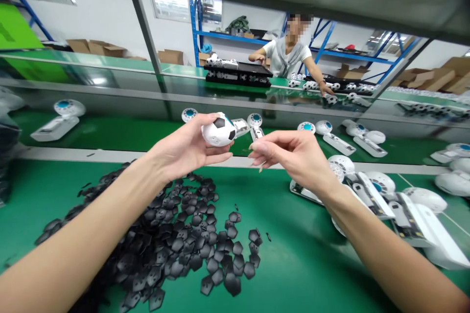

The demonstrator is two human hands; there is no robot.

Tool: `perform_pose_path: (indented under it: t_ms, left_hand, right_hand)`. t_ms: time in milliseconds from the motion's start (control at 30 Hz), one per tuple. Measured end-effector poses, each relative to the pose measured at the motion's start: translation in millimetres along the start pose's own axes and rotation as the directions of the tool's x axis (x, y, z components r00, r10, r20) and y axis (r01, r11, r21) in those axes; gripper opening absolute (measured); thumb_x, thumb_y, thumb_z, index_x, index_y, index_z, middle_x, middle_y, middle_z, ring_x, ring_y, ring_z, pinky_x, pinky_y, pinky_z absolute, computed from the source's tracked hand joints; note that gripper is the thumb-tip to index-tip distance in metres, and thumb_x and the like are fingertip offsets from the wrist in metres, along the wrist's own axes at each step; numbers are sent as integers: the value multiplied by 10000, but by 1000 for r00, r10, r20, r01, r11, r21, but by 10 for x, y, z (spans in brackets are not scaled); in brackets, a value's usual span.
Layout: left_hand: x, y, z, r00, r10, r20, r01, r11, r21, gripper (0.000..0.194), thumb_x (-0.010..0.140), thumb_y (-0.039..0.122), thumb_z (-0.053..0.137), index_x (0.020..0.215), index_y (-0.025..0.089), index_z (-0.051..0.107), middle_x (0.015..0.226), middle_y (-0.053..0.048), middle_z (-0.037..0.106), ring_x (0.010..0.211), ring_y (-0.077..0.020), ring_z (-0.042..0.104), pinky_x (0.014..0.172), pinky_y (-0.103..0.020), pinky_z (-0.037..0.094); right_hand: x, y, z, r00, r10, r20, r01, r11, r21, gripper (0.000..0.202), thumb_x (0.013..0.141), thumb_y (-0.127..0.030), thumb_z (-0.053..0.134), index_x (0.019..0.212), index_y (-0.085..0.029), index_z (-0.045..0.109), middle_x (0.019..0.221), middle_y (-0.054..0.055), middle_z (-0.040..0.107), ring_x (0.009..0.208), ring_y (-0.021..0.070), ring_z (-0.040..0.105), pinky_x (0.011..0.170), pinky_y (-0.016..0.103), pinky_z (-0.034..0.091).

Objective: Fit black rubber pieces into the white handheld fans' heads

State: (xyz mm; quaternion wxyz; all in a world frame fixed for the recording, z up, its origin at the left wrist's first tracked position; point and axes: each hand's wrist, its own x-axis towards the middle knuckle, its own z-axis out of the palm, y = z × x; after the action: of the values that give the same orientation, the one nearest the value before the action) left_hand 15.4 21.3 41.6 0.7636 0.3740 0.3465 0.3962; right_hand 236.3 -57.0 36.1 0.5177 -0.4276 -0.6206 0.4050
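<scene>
My left hand (183,151) is closed around a white plastic housing with a soccer-ball pattern (218,131), held up over the bench edge. Black pentagon patches show on its rounded face. A little to the right, my right hand (299,159) has thumb and fingertips pinched together, apart from the housing. Whatever lies in that pinch, if anything, is too small to make out. Below my left forearm spreads a heap of black pentagon pieces (176,242) on the green bench (286,274).
White device parts with round heads (385,205) crowd the bench on the right. More units (57,127) lie along the green belt beyond the pale rail (110,155). Across the line, a person (290,56) reaches toward soccer-patterned units, beside stacked black trays (238,74).
</scene>
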Motion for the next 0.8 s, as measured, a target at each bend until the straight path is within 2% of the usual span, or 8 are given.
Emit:
perform_pose_path:
  t_ms: [100, 233, 367, 433, 500, 567, 667, 800]
  left_hand:
    - [-34, -105, 135, 999, 44, 27, -37, 974, -223, 185, 860, 291, 864, 959, 216, 726, 1058, -70, 793, 859, -203, 768, 794, -330, 698]
    - [-94, -247, 254, 990, 140, 14, -131, 953, -272, 107, 902, 234, 780, 964, 204, 699, 1085, -54, 764, 927, -184, 757, 894, -321, 692]
    - [-129, -320, 229, 960, 269, 71, -260, 958, -120, 389, 781, 179, 851, 1129, 241, 689, 1029, -17, 735, 900, -178, 739, 744, -245, 649]
    - [-123, -344, 185, 920, 359, 155, -362, 932, -7, 496, 745, 179, 899, 1181, 265, 678, 1054, -13, 737, 886, -167, 704, 712, -230, 612]
    - [-104, -368, 145, 875, 434, 215, -462, 881, 101, 505, 744, 213, 938, 1175, 266, 680, 1086, -20, 737, 892, -160, 671, 747, -240, 600]
    - [-80, -398, 121, 841, 484, 240, -529, 828, 185, 440, 797, 328, 945, 1151, 259, 694, 1082, -25, 719, 895, -160, 650, 762, -247, 588]
    - [-47, -454, 106, 814, 519, 263, -578, 772, 264, 362, 946, 566, 804, 1084, 243, 718, 990, -28, 665, 798, -145, 591, 656, -228, 514]
    - [-37, -520, 82, 764, 560, 320, -645, 668, 372, 391, 1057, 625, 625, 1084, 254, 746, 930, -24, 625, 743, -142, 533, 620, -247, 449]
  right_hand:
    - [-1, -10, 11, 996, -44, -79, 48, 997, 54, 316, 837, -495, 933, 850, -186, 870, 766, 53, 812, 714, 213, 813, 616, 271, 673]
    - [6, -9, 17, 987, -105, -124, 111, 993, 40, 304, 820, -492, 948, 896, -202, 891, 742, 31, 800, 664, 183, 756, 678, 318, 695]
    - [-10, -61, 0, 987, -111, -118, 117, 992, 45, 321, 841, -435, 946, 1032, -188, 874, 793, 21, 817, 700, 171, 776, 711, 295, 703]
    - [-29, -108, -6, 985, -89, -147, 101, 992, 73, 371, 800, -411, 983, 1041, -167, 840, 777, 20, 816, 688, 174, 787, 703, 286, 702]
    - [-50, -151, 1, 983, -71, -172, 88, 991, 97, 388, 750, -404, 1018, 964, -158, 808, 752, 28, 814, 677, 188, 796, 683, 282, 697]
    - [-65, -174, 22, 985, -55, -161, 73, 991, 111, 385, 711, -409, 1038, 862, -157, 790, 739, 41, 811, 672, 201, 799, 664, 284, 691]
    - [-63, -153, 71, 991, -44, -129, 59, 992, 116, 370, 679, -413, 1049, 783, -162, 797, 707, 33, 794, 649, 190, 778, 640, 276, 670]
    - [-39, -66, 132, 993, -30, -115, 41, 995, 90, 335, 664, -377, 1054, 737, -168, 803, 703, 18, 780, 625, 145, 716, 608, 238, 612]
